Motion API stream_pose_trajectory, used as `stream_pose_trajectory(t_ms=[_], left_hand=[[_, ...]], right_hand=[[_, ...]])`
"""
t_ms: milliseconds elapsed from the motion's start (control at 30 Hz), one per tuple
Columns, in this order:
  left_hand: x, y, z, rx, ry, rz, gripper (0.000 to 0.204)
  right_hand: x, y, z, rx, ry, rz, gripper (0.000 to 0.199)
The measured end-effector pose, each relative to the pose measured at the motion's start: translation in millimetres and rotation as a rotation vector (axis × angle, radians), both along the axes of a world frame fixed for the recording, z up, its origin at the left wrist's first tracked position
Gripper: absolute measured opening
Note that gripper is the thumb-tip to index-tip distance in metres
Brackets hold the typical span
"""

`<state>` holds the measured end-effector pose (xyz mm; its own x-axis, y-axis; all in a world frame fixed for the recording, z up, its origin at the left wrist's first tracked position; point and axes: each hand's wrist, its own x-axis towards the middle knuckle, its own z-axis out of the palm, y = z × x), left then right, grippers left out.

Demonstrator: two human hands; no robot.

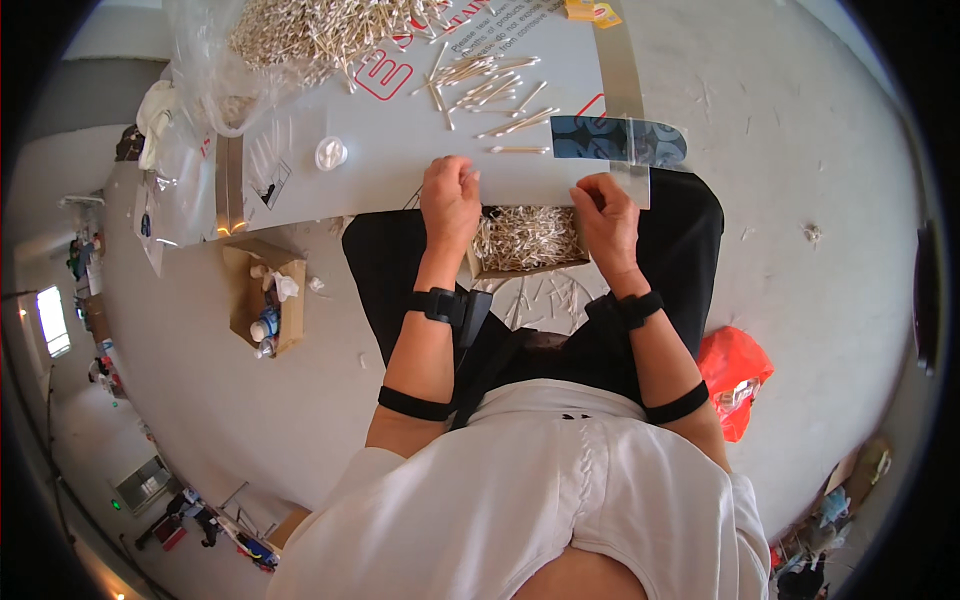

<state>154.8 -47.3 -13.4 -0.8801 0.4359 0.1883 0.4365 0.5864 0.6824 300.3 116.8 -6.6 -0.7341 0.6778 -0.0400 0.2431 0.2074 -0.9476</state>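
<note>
My left hand [450,203] rests at the near edge of a grey board [390,140], its fingers curled in. Opposite it, my right hand [610,220] has thumb and forefinger pinched close together. Anything held in either hand is too small or hidden to make out. Between my wrists sits an open cardboard box [530,271] full of cotton swabs [525,235]. Beyond the hands, loose cotton swabs [490,85] lie scattered on the board, with a single swab [518,150] nearest me. A dark blue patterned plastic sleeve [592,138] lies just past my right hand.
A big heap of swabs [310,45] spills from a clear plastic bag [195,60] at the far left. Near it stands a small round tub [330,153]. A cardboard box [291,325] with bottles and a red bag [735,365] are on the floor.
</note>
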Motion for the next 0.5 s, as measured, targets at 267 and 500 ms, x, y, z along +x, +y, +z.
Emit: stream_pose_trajectory(t_ms=[267, 500], left_hand=[[-9, 38, 10, 0.025, 0.273, -0.179, 0.029], [-14, 45, -7, 0.019, 0.253, -0.166, 0.014]], right_hand=[[-39, 9, -1, 0.360, -0.006, 0.091, 0.011], [-75, 18, -10, 0.546, -0.096, 0.167, 0.009]])
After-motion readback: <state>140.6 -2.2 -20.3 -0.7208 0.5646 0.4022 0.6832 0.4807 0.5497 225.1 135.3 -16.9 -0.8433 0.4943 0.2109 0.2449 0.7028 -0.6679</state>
